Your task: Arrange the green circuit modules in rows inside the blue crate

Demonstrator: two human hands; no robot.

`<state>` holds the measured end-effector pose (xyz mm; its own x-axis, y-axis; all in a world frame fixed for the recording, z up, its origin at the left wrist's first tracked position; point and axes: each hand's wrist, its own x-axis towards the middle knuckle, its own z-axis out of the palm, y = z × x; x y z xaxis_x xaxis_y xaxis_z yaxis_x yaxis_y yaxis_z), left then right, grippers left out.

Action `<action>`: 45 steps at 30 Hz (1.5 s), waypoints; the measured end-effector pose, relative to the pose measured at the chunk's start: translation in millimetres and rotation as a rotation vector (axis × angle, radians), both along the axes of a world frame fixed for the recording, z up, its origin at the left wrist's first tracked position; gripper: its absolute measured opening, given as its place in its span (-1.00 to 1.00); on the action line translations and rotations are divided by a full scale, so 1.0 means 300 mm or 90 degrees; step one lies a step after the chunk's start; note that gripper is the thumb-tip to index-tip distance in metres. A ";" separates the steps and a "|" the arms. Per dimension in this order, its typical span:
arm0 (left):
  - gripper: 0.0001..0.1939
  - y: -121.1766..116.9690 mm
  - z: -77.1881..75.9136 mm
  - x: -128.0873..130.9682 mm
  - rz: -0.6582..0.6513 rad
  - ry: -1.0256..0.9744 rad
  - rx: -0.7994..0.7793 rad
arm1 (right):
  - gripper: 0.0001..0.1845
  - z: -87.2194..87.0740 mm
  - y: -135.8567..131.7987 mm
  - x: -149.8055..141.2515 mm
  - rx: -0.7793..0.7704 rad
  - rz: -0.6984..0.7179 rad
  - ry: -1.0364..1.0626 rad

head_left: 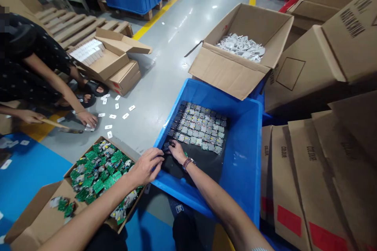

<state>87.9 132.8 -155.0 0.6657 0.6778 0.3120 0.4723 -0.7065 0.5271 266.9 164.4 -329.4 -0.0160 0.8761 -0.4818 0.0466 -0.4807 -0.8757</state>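
Note:
A blue plastic bin [243, 141] stands before me, with rows of small circuit boards [197, 125] laid side by side on a black sheet [203, 166]. My right hand [177, 152] is down inside the bin by its left wall. Its thumb and fingers close on a dark, shaded circuit board [167, 147] at the left end of the nearest row. Above the bin's left rim is my left hand [147, 166], fingers curled and bunched; what they hold, if anything, is hidden. An open carton [66, 174] of jumbled green circuit boards [98, 184] sits to the left.
Behind the bin, an open box [226, 70] holds grey-white plastic parts [243, 47]. Cartons [315, 164] crowd the right side. At left, another person's hand [87, 119] touches white pieces on the floor; the other grips a hammer [60, 125]. A pallet [70, 27] lies beyond.

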 end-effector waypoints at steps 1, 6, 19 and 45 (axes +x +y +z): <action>-0.79 0.001 0.001 0.001 0.002 -0.003 0.000 | -0.55 -0.001 0.000 0.007 0.004 0.001 -0.013; -0.79 0.006 0.008 0.004 0.001 -0.019 -0.007 | -0.59 -0.006 -0.024 0.039 0.117 0.100 -0.341; -0.80 0.010 0.005 -0.002 -0.013 -0.021 -0.017 | -0.60 0.084 -0.018 0.139 0.208 0.219 -0.440; -0.78 0.010 0.013 0.000 -0.011 0.005 -0.019 | -0.56 0.079 -0.073 0.068 0.110 0.321 -0.561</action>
